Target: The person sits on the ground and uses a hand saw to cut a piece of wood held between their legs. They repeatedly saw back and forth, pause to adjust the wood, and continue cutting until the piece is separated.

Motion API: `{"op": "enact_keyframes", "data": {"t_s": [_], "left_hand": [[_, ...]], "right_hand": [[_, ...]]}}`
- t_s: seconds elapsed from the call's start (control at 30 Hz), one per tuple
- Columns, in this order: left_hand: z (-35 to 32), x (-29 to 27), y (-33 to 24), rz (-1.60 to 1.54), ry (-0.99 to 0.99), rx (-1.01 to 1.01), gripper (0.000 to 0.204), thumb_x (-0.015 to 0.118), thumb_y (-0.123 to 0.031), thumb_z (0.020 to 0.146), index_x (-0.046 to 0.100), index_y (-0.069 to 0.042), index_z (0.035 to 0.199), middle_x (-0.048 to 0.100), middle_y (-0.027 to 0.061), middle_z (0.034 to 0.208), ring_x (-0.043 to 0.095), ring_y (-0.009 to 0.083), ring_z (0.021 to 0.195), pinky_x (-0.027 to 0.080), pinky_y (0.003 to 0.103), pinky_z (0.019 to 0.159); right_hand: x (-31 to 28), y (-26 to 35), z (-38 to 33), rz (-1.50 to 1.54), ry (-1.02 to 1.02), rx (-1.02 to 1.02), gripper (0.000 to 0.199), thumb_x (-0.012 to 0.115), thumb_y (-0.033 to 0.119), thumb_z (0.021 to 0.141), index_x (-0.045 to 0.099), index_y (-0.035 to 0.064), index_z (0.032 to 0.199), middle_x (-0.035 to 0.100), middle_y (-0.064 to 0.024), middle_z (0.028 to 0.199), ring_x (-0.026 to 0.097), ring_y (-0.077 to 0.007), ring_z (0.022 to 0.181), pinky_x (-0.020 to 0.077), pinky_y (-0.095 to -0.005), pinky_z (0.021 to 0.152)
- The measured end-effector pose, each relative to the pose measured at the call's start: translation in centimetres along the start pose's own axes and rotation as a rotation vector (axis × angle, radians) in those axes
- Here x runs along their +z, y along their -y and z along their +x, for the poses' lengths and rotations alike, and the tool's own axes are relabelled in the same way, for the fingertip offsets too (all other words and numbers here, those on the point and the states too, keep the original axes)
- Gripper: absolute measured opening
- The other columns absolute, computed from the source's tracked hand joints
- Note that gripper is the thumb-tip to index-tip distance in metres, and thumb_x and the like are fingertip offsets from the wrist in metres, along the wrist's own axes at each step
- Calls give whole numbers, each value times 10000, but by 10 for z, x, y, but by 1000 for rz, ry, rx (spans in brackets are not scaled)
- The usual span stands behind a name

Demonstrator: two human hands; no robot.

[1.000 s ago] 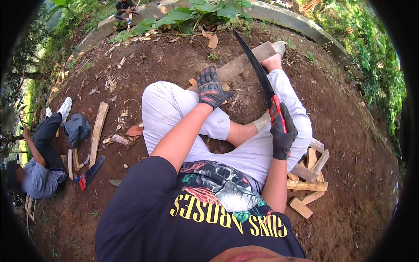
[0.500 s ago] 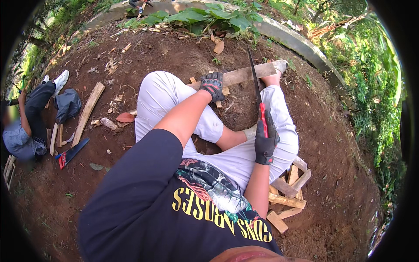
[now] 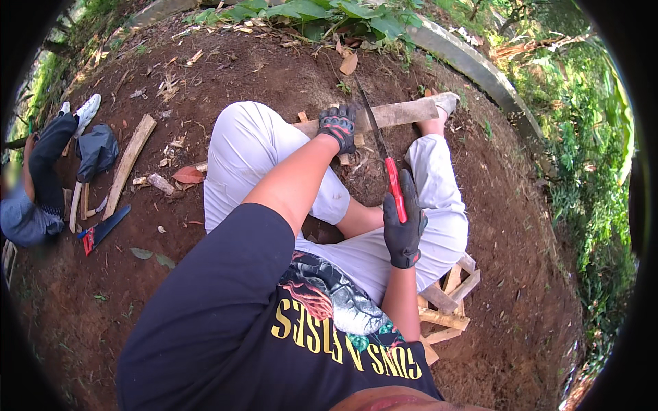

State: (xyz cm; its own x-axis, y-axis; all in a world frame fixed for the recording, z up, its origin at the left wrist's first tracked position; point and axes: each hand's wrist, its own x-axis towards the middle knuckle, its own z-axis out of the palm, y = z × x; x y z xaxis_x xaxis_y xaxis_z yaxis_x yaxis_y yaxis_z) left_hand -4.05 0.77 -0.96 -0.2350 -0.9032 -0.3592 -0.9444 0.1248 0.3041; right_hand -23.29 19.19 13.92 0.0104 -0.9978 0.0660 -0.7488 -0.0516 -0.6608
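Note:
A wooden plank [image 3: 406,114] lies crosswise in front of me, its right end by my foot. My gloved left hand [image 3: 338,127] grips it near its left part, fingers folded over the top. In my gloved right hand [image 3: 403,227] is a hand saw [image 3: 391,179], held by its red handle. The dark blade points away from me and leans left, crossing the plank a short way right of my left hand. Whether its teeth touch the wood, I cannot tell. Small wood pieces [image 3: 344,159] show under the plank.
Cut wood pieces [image 3: 444,319] are heaped on the soil beside my right thigh. At the left another person [image 3: 34,205] sits near a long board [image 3: 130,164] and a second saw [image 3: 106,229]. A low concrete edging [image 3: 473,65] and green plants curve behind.
My right hand and the saw have shifted left, bringing the blade closer to my left hand and tilting it further left. My left hand stays on the plank. The view has shifted slightly.

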Motion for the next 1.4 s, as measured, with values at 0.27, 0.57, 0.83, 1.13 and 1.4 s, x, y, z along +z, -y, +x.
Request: {"op": "enact_keyframes", "data": {"t_s": [0.27, 0.57, 0.83, 1.13, 1.4], "left_hand": [[-20, -24, 5, -33, 5, 41, 1172, 911, -593, 636, 454, -2, 1538, 575, 229, 1458, 574, 404, 1382, 474, 500, 1167], [-30, -26, 0, 113, 94, 34, 1241, 913, -605, 659, 382, 77, 1549, 521, 271, 1529, 540, 414, 1436, 475, 464, 1188], [-34, -3, -29, 116, 232, -163, 1122, 912, -480, 738, 354, -16, 1594, 510, 253, 1566, 578, 422, 1418, 471, 528, 1188], [-26, -9, -14, 25, 179, -175, 1221, 858, -609, 756, 300, -5, 1660, 404, 263, 1664, 376, 456, 1557, 300, 592, 1274], [-32, -18, -13, -39, 108, -179, 1255, 931, -647, 627, 416, -29, 1590, 565, 249, 1528, 517, 407, 1463, 403, 567, 1212]], "right_hand": [[6, -6, -14, -1, -195, 72, 524, 731, 194, 994, 640, 57, 1491, 734, -220, 1351, 740, -375, 1188, 558, -449, 1028], [-12, 3, -47, 110, -270, 29, 425, 741, 213, 993, 707, 104, 1403, 756, -197, 1301, 750, -392, 1150, 562, -499, 1054], [-17, -12, -59, 146, -227, 115, 442, 738, 219, 991, 698, 85, 1410, 752, -216, 1292, 748, -395, 1148, 593, -461, 967], [-8, -14, -40, 136, -188, 129, 443, 728, 216, 993, 698, 88, 1416, 777, -201, 1240, 779, -370, 1072, 606, -451, 914], [-17, 3, -48, 101, -109, 78, 454, 748, 174, 980, 696, 57, 1416, 760, -215, 1297, 764, -361, 1155, 594, -437, 973]]}}
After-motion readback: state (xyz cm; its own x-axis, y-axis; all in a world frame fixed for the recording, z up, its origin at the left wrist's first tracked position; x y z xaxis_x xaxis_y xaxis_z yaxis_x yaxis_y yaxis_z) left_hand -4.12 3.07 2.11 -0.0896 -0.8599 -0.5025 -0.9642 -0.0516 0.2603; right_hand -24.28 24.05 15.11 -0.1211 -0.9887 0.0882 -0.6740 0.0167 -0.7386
